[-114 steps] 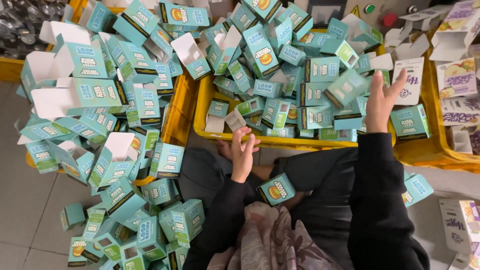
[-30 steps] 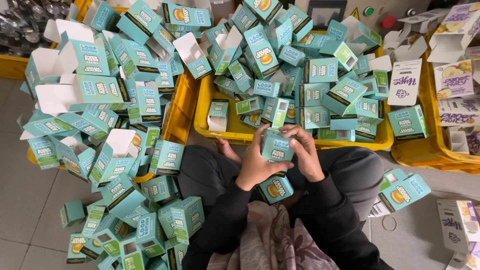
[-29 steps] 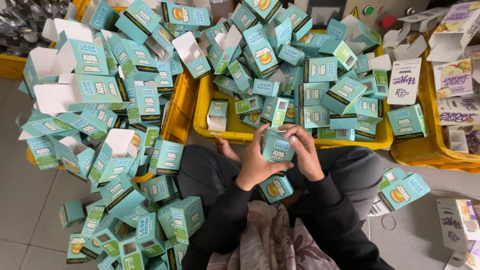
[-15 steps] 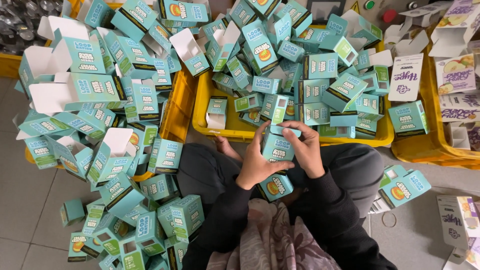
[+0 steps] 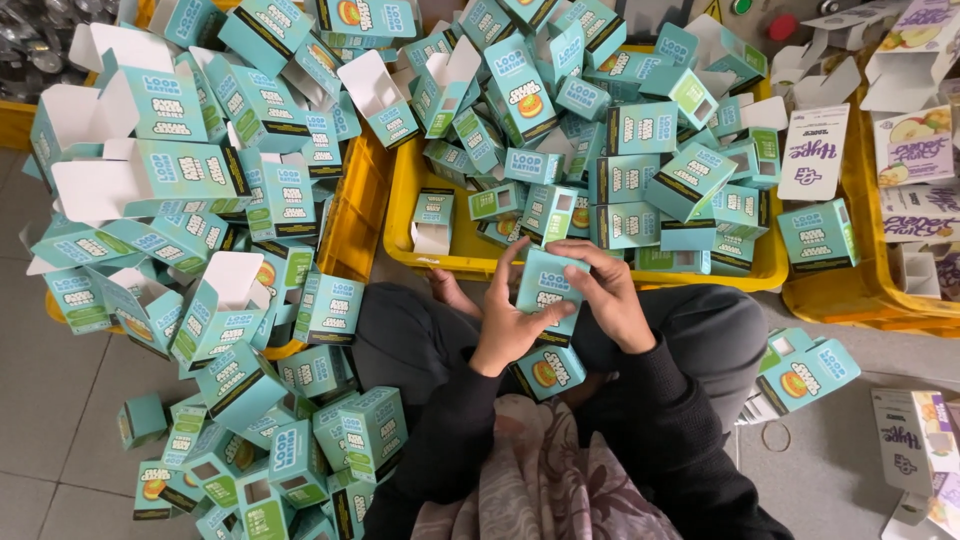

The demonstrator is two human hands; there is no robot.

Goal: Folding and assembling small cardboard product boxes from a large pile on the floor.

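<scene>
Since half a second ago the teal carton (image 5: 549, 290) has tipped a little, its top flap now pressed down. It sits at centre frame, above the lap. The left hand (image 5: 508, 325) grips its left side, fingers closed round it; the right hand (image 5: 608, 300) clasps its right edge. Another teal box (image 5: 549, 371) lies on the lap below. Beyond, a yellow crate (image 5: 440, 262) brims with cartons.
</scene>
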